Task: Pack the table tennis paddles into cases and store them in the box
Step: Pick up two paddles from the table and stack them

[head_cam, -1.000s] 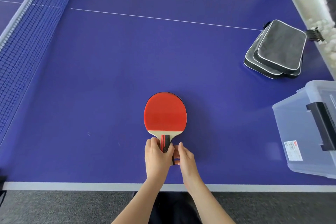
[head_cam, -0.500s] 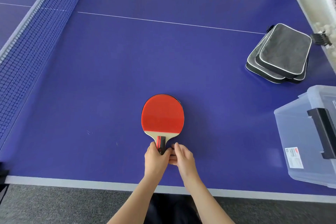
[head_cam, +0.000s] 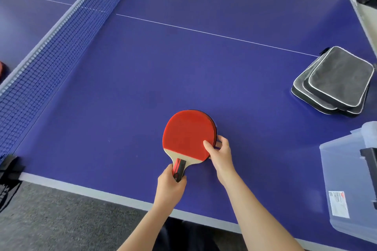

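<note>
Both hands hold the paddle [head_cam: 187, 138], low in mid-frame on the table [head_cam: 122, 87]. My left hand [head_cam: 171, 185] wraps the handle [head_cam: 179, 169], and my right hand [head_cam: 221, 155] pinches the blade [head_cam: 183, 128] at its right edge. Its long axis runs near-to-far, handle toward me. That pinch looks shallow, so the blade could slip on the way past the box [head_cam: 346, 179] at lower right to the cases [head_cam: 336, 81] above it.

Bright, even daylight on the blue table [head_cam: 183, 67] — soft shadows, mild glare upper left, wide-angle bending at edges.

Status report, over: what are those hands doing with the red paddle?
Left hand grips the handle, right hand pinches the blade edge. Red paddle uncased, near the table edge. Cases stacked at right, path clear.
</note>
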